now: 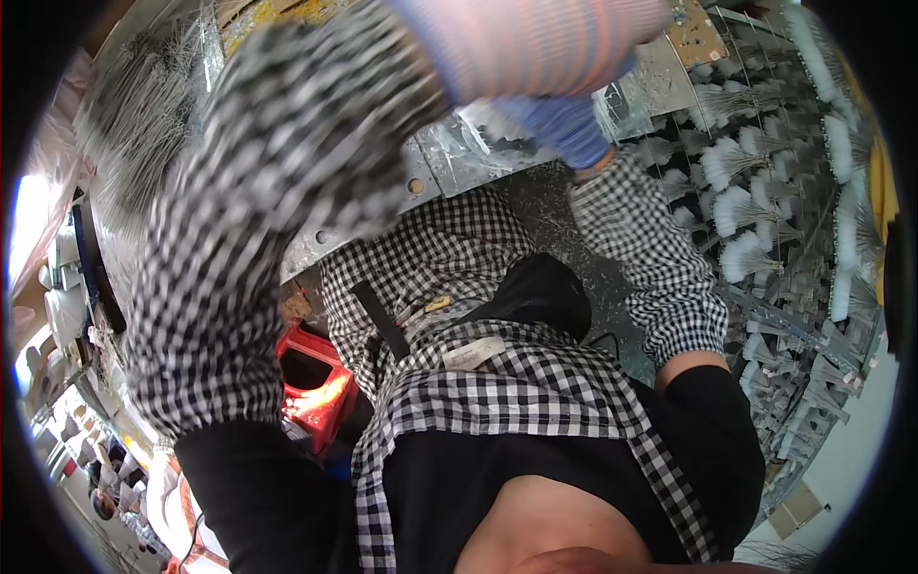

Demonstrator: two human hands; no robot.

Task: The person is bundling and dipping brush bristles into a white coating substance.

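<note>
My left hand (540,46), in a pale striped knit glove, reaches across the top of the view, close to the camera and smeared by motion. Its fingers are hidden or cut off by the upper edge. Below and partly behind it is my right hand (564,124) in a blue glove, over the edge of a metal worktable (440,158). The left hand covers the right fingers, so what either one holds does not show. Whitish bristle-like material (490,122) lies beside the right hand. Checked sleeves cover both my forearms.
On the right, racks hold many fan-shaped tufts of white bristles on wires (736,163). A bundle of thin grey wires (143,124) lies at the far left. Beside my lap stands a red plastic container (320,402). A checked apron (497,392) covers my lap.
</note>
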